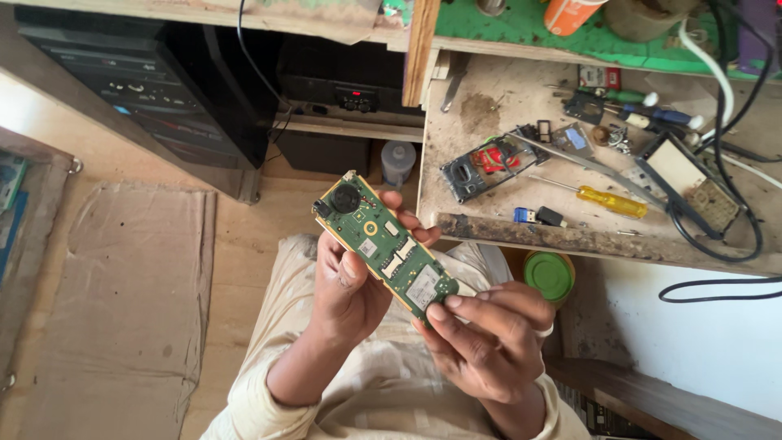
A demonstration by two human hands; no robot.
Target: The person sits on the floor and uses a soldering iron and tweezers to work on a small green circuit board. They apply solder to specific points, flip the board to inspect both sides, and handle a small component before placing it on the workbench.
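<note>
Inspection seems underway: your left hand [346, 285] and right hand [489, 334] both grip the green phone circuit board [387, 244] above your lap, beside the bench [521, 232]; steady fingers matter next.

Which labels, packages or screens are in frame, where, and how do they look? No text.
Silver label: on the green circuit board held in the left hand and right hand; small pale rectangle.
Phone screen: right on the workbench; blank whitish rectangle in a dark frame.
Red-and-white packet: back of the bench; small, flat.
Orange container: upper shelf; cylindrical, white band.
</note>
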